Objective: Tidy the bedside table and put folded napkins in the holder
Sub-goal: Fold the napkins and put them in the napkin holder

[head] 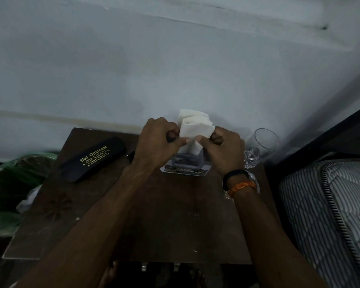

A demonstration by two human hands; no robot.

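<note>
White folded napkins (194,126) stand upright at the back of the dark wooden bedside table (154,215), their lower ends inside a small clear holder (187,163) with a printed label on its base. My left hand (158,140) pinches the left edge of the front napkin with thumb and curled fingers. My right hand (224,148) pinches its right edge the same way. Both hands hide the holder's sides.
A black spectacle case (96,159) with gold lettering lies at the table's left. A clear drinking glass (260,146) is at the back right corner. A striped mattress (330,215) borders the right side, green bags (13,183) the left, a pale wall behind.
</note>
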